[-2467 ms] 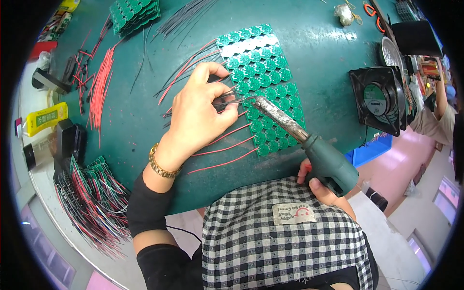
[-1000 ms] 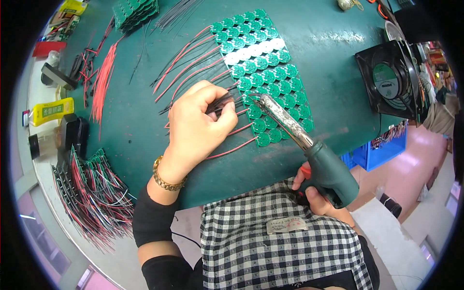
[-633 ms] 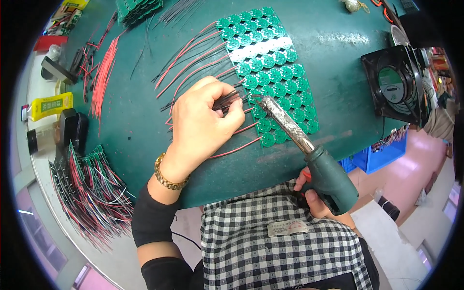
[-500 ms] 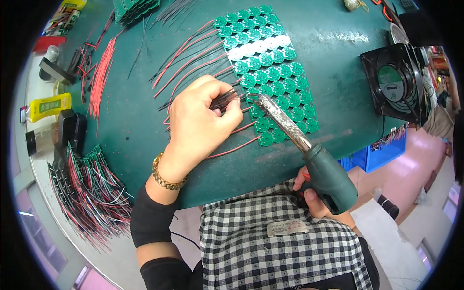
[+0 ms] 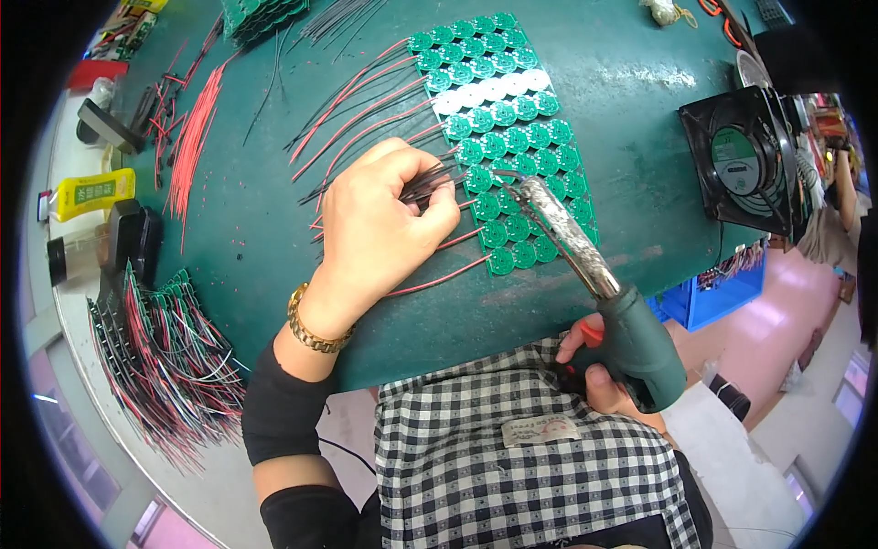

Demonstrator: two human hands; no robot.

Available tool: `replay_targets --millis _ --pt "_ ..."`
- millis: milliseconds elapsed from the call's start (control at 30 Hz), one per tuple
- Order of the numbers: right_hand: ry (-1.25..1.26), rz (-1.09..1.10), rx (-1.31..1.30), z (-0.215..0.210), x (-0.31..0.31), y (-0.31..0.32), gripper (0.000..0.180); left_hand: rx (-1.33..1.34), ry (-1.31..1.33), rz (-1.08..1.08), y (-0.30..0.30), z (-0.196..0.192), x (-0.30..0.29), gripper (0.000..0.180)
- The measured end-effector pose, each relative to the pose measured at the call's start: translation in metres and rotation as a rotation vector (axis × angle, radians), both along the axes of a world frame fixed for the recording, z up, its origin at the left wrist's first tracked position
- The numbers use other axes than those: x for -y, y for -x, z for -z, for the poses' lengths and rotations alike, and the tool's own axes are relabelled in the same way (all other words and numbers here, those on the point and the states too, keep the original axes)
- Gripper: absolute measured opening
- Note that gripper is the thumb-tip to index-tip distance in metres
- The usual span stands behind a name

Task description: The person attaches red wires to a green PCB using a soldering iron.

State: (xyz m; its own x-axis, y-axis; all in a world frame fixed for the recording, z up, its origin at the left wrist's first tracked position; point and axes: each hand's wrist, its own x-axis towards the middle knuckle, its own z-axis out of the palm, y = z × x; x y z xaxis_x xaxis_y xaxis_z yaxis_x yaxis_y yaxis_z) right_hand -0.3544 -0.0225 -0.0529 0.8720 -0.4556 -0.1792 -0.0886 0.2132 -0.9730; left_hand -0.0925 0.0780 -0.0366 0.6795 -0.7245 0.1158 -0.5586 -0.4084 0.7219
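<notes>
My left hand [image 5: 384,215] is closed in a pinch on a small bunch of black wires [image 5: 426,186] at the left edge of a panel of round green circuit boards [image 5: 512,142]. Red wires [image 5: 358,105] and black ones run leftward from several boards along that edge. My right hand [image 5: 594,371] grips the dark green handle of a soldering gun [image 5: 645,352] with a red trigger. Its metal barrel slants up and left, and the tip lies over the panel, a little right of my left fingers. Whether the tip touches a board, I cannot tell.
Loose red wires [image 5: 194,146] lie on the green tabletop [image 5: 283,293] at left. Finished-looking wired boards [image 5: 174,357] hang in a heap at the lower left. A black fan [image 5: 739,165] stands at right, above a blue bin [image 5: 722,293]. More stacked boards [image 5: 261,20] sit at the back.
The soldering gun has shifted to the right, taking its tip away from my left fingertips. My left hand stays nearly in place, still pinching the black wires.
</notes>
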Motion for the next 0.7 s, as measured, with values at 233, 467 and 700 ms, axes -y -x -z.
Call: replay_targets --millis 233,467,700 --pt "-0.022 0.034 -0.027 -0.006 0.003 0.004 0.062 -0.025 -0.017 0.004 0.001 -0.004 -0.003 0.008" --pt "-0.003 -0.071 -0.057 0.004 0.009 0.018 0.057 -0.177 0.028 0.179 0.001 -0.008 -0.013 0.009" --pt "0.205 -0.087 -0.012 0.012 0.009 0.009 0.024 -0.165 -0.049 0.190 -0.002 -0.011 -0.007 0.009"
